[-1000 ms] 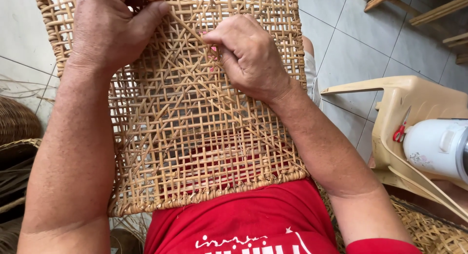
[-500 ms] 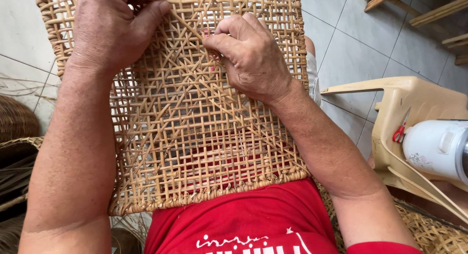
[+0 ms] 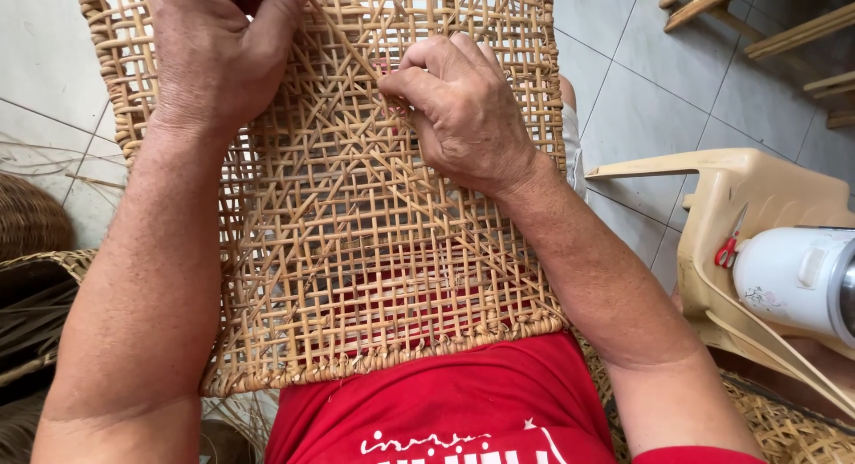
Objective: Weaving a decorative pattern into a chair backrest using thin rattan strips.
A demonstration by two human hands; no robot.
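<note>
While the left hand (image 3: 223,50) stays gripping the woven panel (image 3: 356,250), the right hand (image 3: 463,108) has curled tighter, pinching a strand.

One open-weave tan rattan panel (image 3: 356,232) at centre, two bare hands, left hand (image 3: 223,54) and right hand (image 3: 468,117), at twelve o'clock, one beige plastic chair (image 3: 739,197), one white flask (image 3: 793,277) and one red-handled scissors (image 3: 728,248) at three o'clock.
</note>
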